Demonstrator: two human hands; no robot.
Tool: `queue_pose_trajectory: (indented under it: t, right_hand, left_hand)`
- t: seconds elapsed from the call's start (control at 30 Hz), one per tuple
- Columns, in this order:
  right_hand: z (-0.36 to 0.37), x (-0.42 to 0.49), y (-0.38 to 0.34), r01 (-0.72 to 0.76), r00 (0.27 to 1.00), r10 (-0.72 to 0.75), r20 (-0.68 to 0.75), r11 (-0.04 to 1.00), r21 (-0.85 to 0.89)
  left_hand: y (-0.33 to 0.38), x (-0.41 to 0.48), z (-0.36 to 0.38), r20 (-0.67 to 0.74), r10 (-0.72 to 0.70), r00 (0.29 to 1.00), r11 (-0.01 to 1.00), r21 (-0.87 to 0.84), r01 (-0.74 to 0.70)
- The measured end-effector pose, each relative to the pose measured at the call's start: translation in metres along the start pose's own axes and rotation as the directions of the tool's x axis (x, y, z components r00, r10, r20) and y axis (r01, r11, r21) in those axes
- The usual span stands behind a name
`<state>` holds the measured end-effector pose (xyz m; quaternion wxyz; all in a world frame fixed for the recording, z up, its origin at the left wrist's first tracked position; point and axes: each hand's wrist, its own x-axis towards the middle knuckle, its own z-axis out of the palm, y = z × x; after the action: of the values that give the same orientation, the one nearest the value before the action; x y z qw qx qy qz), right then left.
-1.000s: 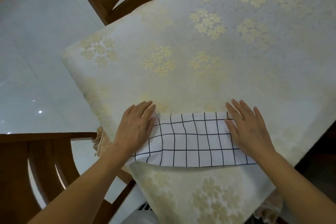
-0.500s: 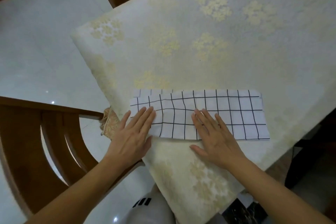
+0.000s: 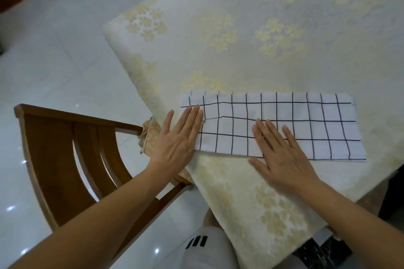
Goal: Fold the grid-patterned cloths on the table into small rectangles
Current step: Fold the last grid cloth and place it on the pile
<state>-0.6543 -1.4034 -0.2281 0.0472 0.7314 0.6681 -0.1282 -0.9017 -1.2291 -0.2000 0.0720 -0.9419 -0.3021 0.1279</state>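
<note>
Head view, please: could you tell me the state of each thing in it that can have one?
grid-patterned cloth: folded into a long strip, lying flat on the tablecloth.
left hand: open and flat, fingers pressing the cloth's left end.
right hand: open and flat, fingers on the cloth's middle.
tablecloth: spread out, near corner hanging down.
wooden chair: upright, beside that hanging corner.

Lighting even, diffuse, moderately bright. Small white glints on the glossy floor at left. Desk shows only weak, soft shadows. Wide-angle bowing toward the frame edges. Slight softness overall.
</note>
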Motion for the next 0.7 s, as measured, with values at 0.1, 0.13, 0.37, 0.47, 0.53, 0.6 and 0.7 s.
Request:
queue_pose_trajectory:
  t: [0.1,0.13,0.37,0.47,0.53,0.6,0.7]
  right_hand:
    - [-0.001,0.000,0.000,-0.001,1.000,0.001,0.005,1.000,0.005]
    - [-0.002,0.000,0.000,-0.003,1.000,0.003,0.009,1.000,0.005]
    - [-0.003,-0.005,0.005,-0.009,1.000,0.009,0.022,1.000,0.006]
    - [-0.003,-0.006,0.003,-0.008,1.000,0.008,0.012,1.000,0.012]
    - [-0.003,-0.005,0.003,-0.008,1.000,0.008,0.008,1.000,0.017]
    - [-0.002,-0.006,0.003,-0.009,1.000,0.008,0.006,1.000,0.015]
    - [-0.002,-0.005,0.003,-0.009,1.000,0.008,0.020,1.000,0.006]
  left_hand:
    - [-0.002,0.003,0.002,-0.015,-0.018,1.000,1.000,-0.016,0.017]
    - [-0.003,0.004,0.002,-0.018,-0.019,1.000,1.000,-0.019,0.019]
    - [-0.009,0.003,0.005,0.026,-0.009,1.000,0.999,-0.049,0.010]
    - [-0.013,0.000,0.005,0.036,-0.030,0.999,0.998,-0.054,0.032]
    - [-0.018,-0.002,0.006,0.067,-0.047,0.997,0.998,-0.045,0.050]
    - [-0.024,-0.004,0.007,0.049,-0.068,0.996,0.996,-0.061,0.071]
    - [-0.030,-0.006,0.008,0.044,-0.100,0.994,0.991,-0.087,0.103]
